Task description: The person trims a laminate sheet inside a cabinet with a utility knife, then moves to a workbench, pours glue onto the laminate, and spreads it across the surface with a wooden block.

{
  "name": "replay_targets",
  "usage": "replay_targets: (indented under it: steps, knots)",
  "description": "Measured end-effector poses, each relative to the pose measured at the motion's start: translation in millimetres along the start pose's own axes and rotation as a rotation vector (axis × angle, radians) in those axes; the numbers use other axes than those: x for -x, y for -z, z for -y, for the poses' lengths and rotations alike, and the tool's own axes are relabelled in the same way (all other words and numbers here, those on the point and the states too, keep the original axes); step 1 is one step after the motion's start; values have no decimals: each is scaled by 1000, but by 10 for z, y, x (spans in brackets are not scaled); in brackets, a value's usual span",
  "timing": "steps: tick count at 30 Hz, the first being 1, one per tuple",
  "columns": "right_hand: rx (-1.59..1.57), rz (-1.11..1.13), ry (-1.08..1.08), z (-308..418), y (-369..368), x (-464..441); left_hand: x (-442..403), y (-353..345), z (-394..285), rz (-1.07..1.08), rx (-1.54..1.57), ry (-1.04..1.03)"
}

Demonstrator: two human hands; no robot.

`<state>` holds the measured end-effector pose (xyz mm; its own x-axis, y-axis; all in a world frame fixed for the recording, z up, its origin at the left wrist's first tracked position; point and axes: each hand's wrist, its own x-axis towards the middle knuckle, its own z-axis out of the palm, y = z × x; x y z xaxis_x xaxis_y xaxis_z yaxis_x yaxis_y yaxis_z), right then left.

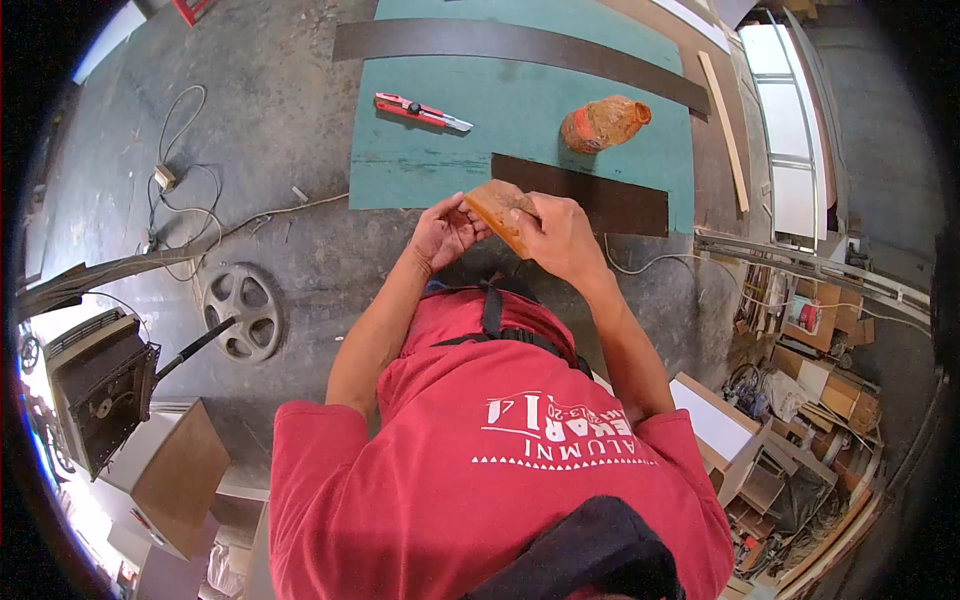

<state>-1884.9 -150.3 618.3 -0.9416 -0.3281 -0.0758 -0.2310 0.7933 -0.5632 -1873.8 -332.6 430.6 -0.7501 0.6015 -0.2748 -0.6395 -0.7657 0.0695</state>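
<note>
My right hand (565, 235) is closed around a flat brown piece with an orange edge (497, 212), which looks like a glue spreader. My left hand (447, 232) is half open, palm up, its fingertips at the near-left edge of that piece; whether they press on it I cannot tell. Beyond the hands, a dark brown strip (590, 197) lies along the near edge of a green board (450, 170). A glue-smeared bottle (603, 124) stands on the board. To its left lies a red utility knife (422, 112) with its blade out.
A long, dark strip (520, 48) crosses the board's far part. Cables (190, 205) trail over the floor at left, near a spoked wheel (243, 312). Wood offcuts and clutter (800, 420) are piled at right. A thin wooden batten (724, 130) lies right of the board.
</note>
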Motion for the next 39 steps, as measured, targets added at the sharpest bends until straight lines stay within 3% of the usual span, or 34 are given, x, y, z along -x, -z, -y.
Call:
replay_targets:
  steps: [3,4,6,10,14,17,19,20,25,27,34,39]
  knots:
    - [-139,-72,-7,-72,165,-24,-45,60,-19,88,-81,-25]
    - [-80,-141,-39,-105,242,-42,-26,-1,-27,86,-81,-29]
    - [113,-255,-61,-229,263,-78,-25,-143,-44,-38,-362,-117]
    - [293,-306,91,-338,-93,-27,-45,-243,-79,-89,-488,-119]
    - [169,-243,155,-177,-248,85,-117,-159,-77,-148,-531,-125]
    - [210,-344,-56,-263,-155,97,-54,-246,-88,-208,-616,-145]
    - [252,-212,-301,-390,-133,17,-57,-295,-79,-243,-697,-148]
    - [132,-194,-323,-408,-148,-6,-67,-289,-69,-219,-747,-169]
    - [-16,-216,-291,-200,-206,-114,-15,-350,-42,-223,-894,-222]
    - [19,-255,-171,-104,-208,-166,23,-384,-42,-185,-863,-210]
    - [121,-210,-67,77,-125,-280,103,-520,-47,-152,-935,-213]
    - [158,-219,-43,91,94,-243,54,-485,-2,-266,-839,-235]
